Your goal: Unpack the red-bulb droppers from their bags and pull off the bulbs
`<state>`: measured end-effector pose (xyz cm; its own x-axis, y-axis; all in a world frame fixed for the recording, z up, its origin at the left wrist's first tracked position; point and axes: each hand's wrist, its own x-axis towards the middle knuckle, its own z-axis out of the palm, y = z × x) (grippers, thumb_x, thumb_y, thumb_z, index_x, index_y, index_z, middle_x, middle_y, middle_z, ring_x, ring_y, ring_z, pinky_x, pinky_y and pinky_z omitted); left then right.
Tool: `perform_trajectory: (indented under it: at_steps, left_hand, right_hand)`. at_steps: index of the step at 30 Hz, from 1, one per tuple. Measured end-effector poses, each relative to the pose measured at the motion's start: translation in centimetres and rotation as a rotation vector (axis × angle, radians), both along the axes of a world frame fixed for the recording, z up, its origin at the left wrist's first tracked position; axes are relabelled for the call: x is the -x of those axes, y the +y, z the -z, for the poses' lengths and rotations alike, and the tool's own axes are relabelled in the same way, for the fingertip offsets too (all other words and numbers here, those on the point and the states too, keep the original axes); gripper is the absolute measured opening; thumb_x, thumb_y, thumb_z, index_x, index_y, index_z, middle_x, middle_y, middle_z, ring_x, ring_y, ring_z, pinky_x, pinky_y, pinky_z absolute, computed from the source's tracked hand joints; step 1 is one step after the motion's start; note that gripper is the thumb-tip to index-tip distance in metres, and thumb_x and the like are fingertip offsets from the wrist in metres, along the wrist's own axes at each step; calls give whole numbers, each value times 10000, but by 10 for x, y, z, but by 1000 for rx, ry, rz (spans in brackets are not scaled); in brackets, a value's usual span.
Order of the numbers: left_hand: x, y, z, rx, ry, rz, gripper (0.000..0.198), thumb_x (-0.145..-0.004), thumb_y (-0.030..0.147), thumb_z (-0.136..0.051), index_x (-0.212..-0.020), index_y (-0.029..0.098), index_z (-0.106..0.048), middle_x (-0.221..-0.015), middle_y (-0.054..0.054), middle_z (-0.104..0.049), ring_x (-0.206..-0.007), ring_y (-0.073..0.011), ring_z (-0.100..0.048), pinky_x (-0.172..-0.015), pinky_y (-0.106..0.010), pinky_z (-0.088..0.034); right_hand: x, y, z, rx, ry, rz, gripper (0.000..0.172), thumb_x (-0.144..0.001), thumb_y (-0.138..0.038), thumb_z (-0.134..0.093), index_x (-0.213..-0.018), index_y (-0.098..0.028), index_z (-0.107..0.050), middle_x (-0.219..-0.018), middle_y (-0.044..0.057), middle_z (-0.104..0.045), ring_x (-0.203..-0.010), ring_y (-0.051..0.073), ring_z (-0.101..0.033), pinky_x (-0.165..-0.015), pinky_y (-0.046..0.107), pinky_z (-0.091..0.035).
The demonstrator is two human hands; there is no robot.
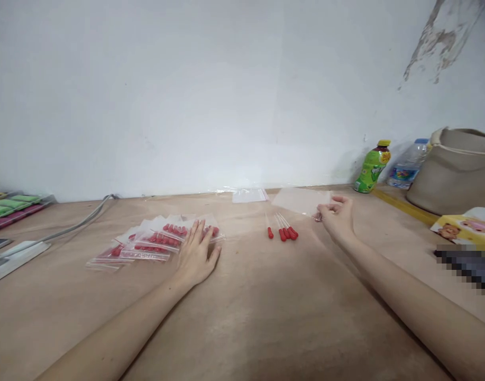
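Plastic bag [295,200] near worktop's [242,317] back edge
Right fingers [328,208] pinch its corner, suitable for probably light, slippery film; left fingers [207,237] lie spread on filled zip bags [155,241].

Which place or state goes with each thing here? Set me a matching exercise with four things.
Column one:
1. Green bottle
2. Left hand
3. Loose droppers
4. Right hand

Column two:
A. Pinching the edge of clear plastic
B. Lying between the two hands
C. Wearing a yellow cap
D. Laid flat over filled bags

Pairs: 1-C, 2-D, 3-B, 4-A
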<state>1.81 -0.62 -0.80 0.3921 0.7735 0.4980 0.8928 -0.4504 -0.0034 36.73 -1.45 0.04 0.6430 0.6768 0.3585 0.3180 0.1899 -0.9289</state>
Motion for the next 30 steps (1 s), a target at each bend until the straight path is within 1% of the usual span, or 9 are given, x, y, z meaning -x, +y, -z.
perform_trajectory:
  at_steps: [4, 8, 11, 14, 17, 20, 25, 28, 30]
  left_hand:
    - [0, 1, -3, 143, 52, -8, 531, -840, 397, -379, -1270, 84, -401, -1323, -154, -401, -1252, -279, -321, -1049, -500, -179]
    - [-3, -3, -9, 185, 27, 77, 481, -851, 375, -367, -1271, 147, -411, -1307, -96, -435, -1210, -258, -393, -1030, -483, -251]
    - [-5, -6, -12, 240, 5, 265, 454, -857, 350, -366, -1264, 154, -423, -1314, -81, -427, -1221, -216, -386, -1023, -409, -307]
    - [-6, -8, -11, 290, -10, 424, 452, -869, 324, -356, -1296, 179, -372, -1345, -54, -390, -1257, -183, -329, -1048, -384, -272]
    - [-6, -9, -8, 273, -42, 381, 481, -854, 356, -392, -1307, 199, -356, -1374, -60, -346, -1295, -217, -241, -1049, -423, -250]
    - [-6, -8, -7, 278, -74, 309, 474, -840, 394, -413, -1267, 189, -423, -1343, -93, -387, -1256, -240, -322, -1016, -417, -312]
    - [-10, -5, -7, 305, -104, 359, 419, -865, 350, -377, -1249, 198, -450, -1309, -84, -432, -1212, -220, -394, -1003, -380, -344]
    - [-14, -3, -6, 302, -147, 410, 397, -869, 323, -383, -1246, 220, -451, -1289, -60, -459, -1189, -206, -423, -1000, -370, -351]
    - [-16, -2, -5, 295, -180, 459, 383, -871, 308, -388, -1241, 230, -451, -1266, -46, -484, -1161, -191, -451, -991, -359, -364]
  right_hand:
    - [-22, -5, 18, 322, -243, 301, 452, -612, -283, -562, -1032, -212, -412, -669, 1, -554, -677, 217, -565, -634, 352, -416]
    - [-23, -11, 26, 567, -433, 387, 259, -649, -335, -508, -876, -211, -519, -683, 32, -584, -756, 265, -561, -760, 461, -347]
    - [-23, -17, 24, 689, -580, 376, 175, -663, -328, -487, -755, -207, -574, -651, 53, -588, -750, 277, -563, -784, 485, -316]
    - [-24, -21, 22, 524, -795, 300, 242, -697, -347, -488, -837, -191, -610, -797, 87, -618, -842, 267, -555, -824, 454, -331]
    - [-23, -21, 23, 279, -1042, 13, 322, -764, -399, -450, -941, -203, -634, -1111, 85, -559, -1054, 235, -476, -902, 375, -336]
    - [-23, -18, 28, 380, -1117, -190, 402, -841, -436, -334, -984, -233, -650, -1213, 67, -507, -1142, 234, -417, -938, 374, -325]
    - [-18, -18, 30, 561, -1100, -99, 484, -867, -498, -224, -1063, -281, -610, -1204, 89, -510, -1112, 300, -428, -865, 482, -337]
    - [4, -26, 19, 387, -1120, -4, 427, -853, -470, -311, -1083, -244, -591, -1156, 107, -532, -1069, 291, -444, -841, 468, -331]
    - [28, -33, 9, 201, -1106, -78, 357, -848, -420, -370, -1026, -228, -613, -1048, 89, -581, -988, 244, -480, -828, 409, -335]
